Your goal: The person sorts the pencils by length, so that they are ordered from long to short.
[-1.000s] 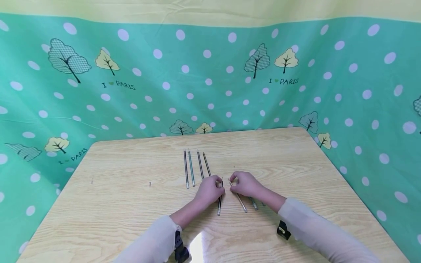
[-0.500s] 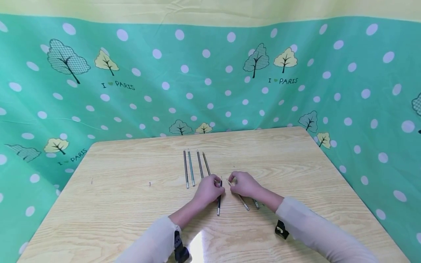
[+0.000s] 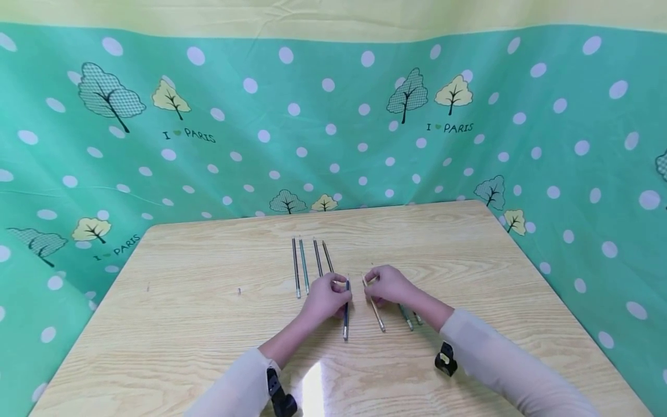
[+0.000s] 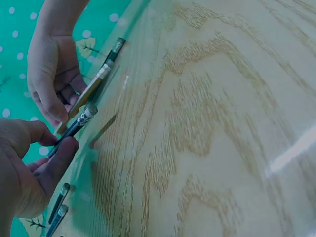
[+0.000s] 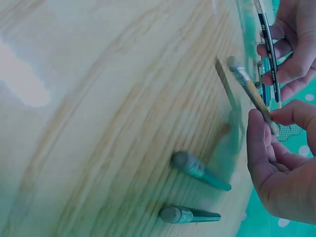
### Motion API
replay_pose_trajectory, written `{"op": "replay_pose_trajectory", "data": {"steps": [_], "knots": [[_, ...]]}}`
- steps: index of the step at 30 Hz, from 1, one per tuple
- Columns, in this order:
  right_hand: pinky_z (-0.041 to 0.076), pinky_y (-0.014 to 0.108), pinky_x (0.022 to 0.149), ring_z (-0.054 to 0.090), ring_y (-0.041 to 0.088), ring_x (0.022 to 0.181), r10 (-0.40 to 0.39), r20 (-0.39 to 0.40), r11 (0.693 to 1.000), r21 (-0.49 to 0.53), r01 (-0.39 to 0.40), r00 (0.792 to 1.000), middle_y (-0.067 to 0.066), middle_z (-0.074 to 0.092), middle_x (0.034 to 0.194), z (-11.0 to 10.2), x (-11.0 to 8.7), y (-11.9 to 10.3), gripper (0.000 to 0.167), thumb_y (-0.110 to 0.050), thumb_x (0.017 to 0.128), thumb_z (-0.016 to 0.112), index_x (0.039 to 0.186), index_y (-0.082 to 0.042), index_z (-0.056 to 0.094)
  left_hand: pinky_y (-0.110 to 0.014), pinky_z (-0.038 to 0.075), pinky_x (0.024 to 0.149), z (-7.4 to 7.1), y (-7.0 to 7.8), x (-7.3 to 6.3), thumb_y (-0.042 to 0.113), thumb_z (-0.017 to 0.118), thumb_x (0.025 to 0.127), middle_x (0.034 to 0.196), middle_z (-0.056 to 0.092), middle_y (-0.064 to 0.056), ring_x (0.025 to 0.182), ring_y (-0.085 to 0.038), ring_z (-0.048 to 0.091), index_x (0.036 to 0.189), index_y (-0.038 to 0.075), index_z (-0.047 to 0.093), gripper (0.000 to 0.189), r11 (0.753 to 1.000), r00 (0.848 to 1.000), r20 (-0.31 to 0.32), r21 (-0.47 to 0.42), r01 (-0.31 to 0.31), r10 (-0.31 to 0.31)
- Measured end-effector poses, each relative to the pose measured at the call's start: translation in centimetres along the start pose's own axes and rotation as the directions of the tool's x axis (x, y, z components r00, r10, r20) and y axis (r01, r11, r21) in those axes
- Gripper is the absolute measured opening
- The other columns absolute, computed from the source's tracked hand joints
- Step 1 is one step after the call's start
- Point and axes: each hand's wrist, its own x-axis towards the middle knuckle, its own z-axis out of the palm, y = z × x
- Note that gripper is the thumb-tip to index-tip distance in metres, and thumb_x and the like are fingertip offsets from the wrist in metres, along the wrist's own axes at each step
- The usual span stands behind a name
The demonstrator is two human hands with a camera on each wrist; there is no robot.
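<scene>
My left hand (image 3: 324, 298) pinches a dark pencil (image 3: 346, 317) near its upper part, its silver-banded end pointing toward me. Just to the right, my right hand (image 3: 391, 288) pinches a tan pencil (image 3: 377, 314) between thumb and fingers, tilted with its banded end toward me. The two held pencils are apart in the head view. Several pencils lie beyond my left hand, among them a teal pencil (image 3: 303, 263) and a dark pencil (image 3: 296, 269). In the right wrist view, a teal pencil (image 5: 202, 172) and a darker green pencil (image 5: 197, 216) lie beside my right hand.
The pencils lie on a wood-grain table (image 3: 208, 324). A green dotted curtain (image 3: 219, 145) hangs behind and along both sides. A small speck (image 3: 239, 291) is on the tabletop at left, and a bright glare patch (image 3: 312, 388) shows near the front.
My left hand has shifted slightly left and away with the dark pencil. My right hand has moved slightly away from me, and its tan pencil's banded end has swung left.
</scene>
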Motion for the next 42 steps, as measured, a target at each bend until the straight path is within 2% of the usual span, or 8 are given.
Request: {"op": "replay_pose_trajectory", "data": {"steps": [3, 11, 16, 26, 29, 34, 37, 42], "knots": [[0.059, 0.028, 0.057, 0.059, 0.015, 0.059, 0.029, 0.006, 0.997, 0.077, -0.030, 1.000, 0.008, 0.061, 0.074, -0.1, 0.1, 0.1, 0.028, -0.005, 0.083, 0.064, 0.109, 0.003, 0.062, -0.032, 0.060, 0.053, -0.2, -0.1, 0.0, 0.004, 0.066, 0.079, 0.092, 0.064, -0.013, 0.056, -0.017, 0.063, 0.116, 0.002, 0.056, 0.038, 0.999, 1.000, -0.009, -0.049, 0.010, -0.011], [0.060, 0.027, 0.060, 0.061, 0.015, 0.065, 0.016, 0.043, 0.973, 0.231, -0.026, 0.999, 0.008, 0.059, 0.083, -0.5, 0.1, 0.0, 0.029, -0.011, 0.089, 0.060, 0.115, 0.002, 0.059, -0.033, 0.061, 0.057, -0.8, -0.5, 0.2, 0.009, 0.067, 0.081, 0.098, 0.064, -0.014, 0.063, -0.017, 0.065, 0.119, 0.006, 0.057, 0.040, 0.986, 0.998, -0.056, -0.164, -0.003, -0.007], [0.061, 0.029, 0.059, 0.061, 0.014, 0.064, 0.001, 0.055, 0.956, 0.293, -0.017, 0.998, 0.008, 0.061, 0.080, -0.6, 0.3, 0.0, 0.031, -0.012, 0.089, 0.060, 0.116, 0.003, 0.057, -0.036, 0.061, 0.057, -1.1, -0.5, 0.2, 0.011, 0.066, 0.081, 0.102, 0.063, -0.013, 0.063, -0.018, 0.065, 0.120, 0.011, 0.056, 0.041, 0.974, 0.996, -0.082, -0.225, 0.013, -0.032], [0.058, 0.023, 0.057, 0.059, 0.012, 0.061, -0.003, 0.072, 0.922, 0.386, -0.025, 0.997, 0.008, 0.062, 0.080, -0.4, 0.3, -0.4, 0.037, -0.016, 0.090, 0.059, 0.122, 0.002, 0.056, -0.041, 0.061, 0.065, -1.4, -0.4, 0.2, 0.011, 0.066, 0.083, 0.107, 0.063, -0.016, 0.070, -0.015, 0.065, 0.125, 0.008, 0.053, 0.044, 0.951, 0.995, -0.092, -0.310, 0.004, -0.034], [0.058, 0.023, 0.056, 0.058, 0.012, 0.061, -0.006, 0.061, 0.914, 0.405, -0.019, 0.998, 0.007, 0.061, 0.079, -0.2, 0.3, -0.5, 0.038, -0.017, 0.090, 0.060, 0.122, 0.002, 0.056, -0.046, 0.060, 0.070, -1.5, 0.1, 0.0, 0.010, 0.065, 0.084, 0.109, 0.062, -0.018, 0.071, -0.015, 0.065, 0.126, 0.006, 0.052, 0.044, 0.944, 0.996, -0.087, -0.330, 0.001, -0.032], [0.058, 0.023, 0.056, 0.058, 0.012, 0.063, -0.015, 0.041, 0.907, 0.421, -0.004, 0.999, 0.008, 0.061, 0.082, 0.1, 0.4, -0.6, 0.038, -0.020, 0.090, 0.060, 0.122, 0.001, 0.056, -0.052, 0.058, 0.077, -1.8, 1.7, -1.2, 0.006, 0.063, 0.085, 0.110, 0.060, -0.020, 0.073, -0.016, 0.066, 0.127, 0.002, 0.050, 0.044, 0.940, 0.996, -0.081, -0.341, 0.004, -0.033], [0.059, 0.024, 0.056, 0.059, 0.012, 0.063, -0.022, 0.029, 0.901, 0.434, 0.007, 0.999, 0.008, 0.061, 0.085, 0.2, 0.3, -0.6, 0.039, -0.021, 0.090, 0.061, 0.121, 0.001, 0.056, -0.051, 0.057, 0.078, -1.9, 2.4, -1.7, 0.006, 0.062, 0.086, 0.111, 0.059, -0.021, 0.075, -0.016, 0.066, 0.127, 0.001, 0.049, 0.043, 0.938, 0.996, -0.085, -0.346, -0.006, -0.025], [0.059, 0.025, 0.057, 0.059, 0.012, 0.063, -0.033, 0.030, 0.891, 0.454, 0.016, 0.999, 0.009, 0.061, 0.088, 0.3, 0.2, -0.7, 0.039, -0.020, 0.089, 0.062, 0.121, 0.001, 0.055, -0.046, 0.060, 0.074, -1.9, 2.4, -1.6, 0.005, 0.062, 0.086, 0.110, 0.060, -0.021, 0.076, -0.018, 0.067, 0.127, 0.001, 0.049, 0.043, 0.933, 0.996, -0.093, -0.360, -0.026, -0.008]]}}
